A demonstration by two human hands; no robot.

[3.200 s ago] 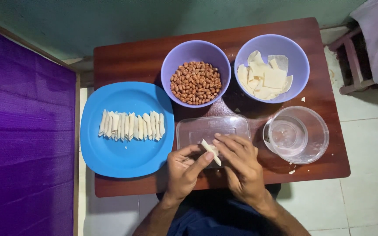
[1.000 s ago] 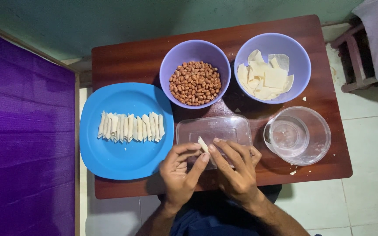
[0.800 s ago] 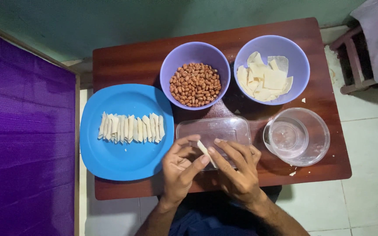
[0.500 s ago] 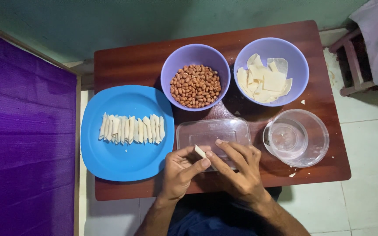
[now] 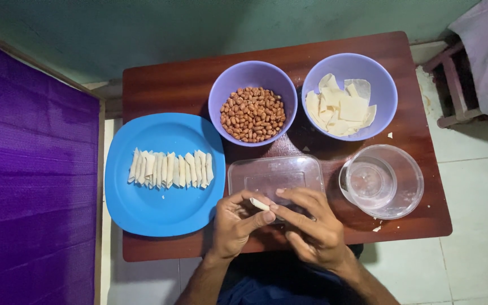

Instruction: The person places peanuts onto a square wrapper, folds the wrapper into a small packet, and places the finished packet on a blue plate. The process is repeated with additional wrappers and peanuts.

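My left hand (image 5: 235,223) and my right hand (image 5: 312,226) meet at the near edge of a small wooden table (image 5: 176,85). Between their fingertips they pinch a small rolled pale wrapper (image 5: 259,204), held just over the near rim of a clear rectangular tray (image 5: 275,172). Left of the hands, a blue plate (image 5: 153,203) carries a row of several finished pale rolls (image 5: 170,169). A purple bowl of peanuts (image 5: 252,113) stands beyond the tray. Another purple bowl (image 5: 349,68) to its right holds flat pale wrappers (image 5: 340,105).
A clear glass bowl (image 5: 382,181) with a little water sits right of the tray. A purple cloth (image 5: 29,181) fills the left side. A wooden stool with pink fabric (image 5: 475,62) stands at the far right on the tiled floor.
The roll between my fingers has been turned and worked tighter, now showing shorter. Both hands stayed in place over the tray's near edge.
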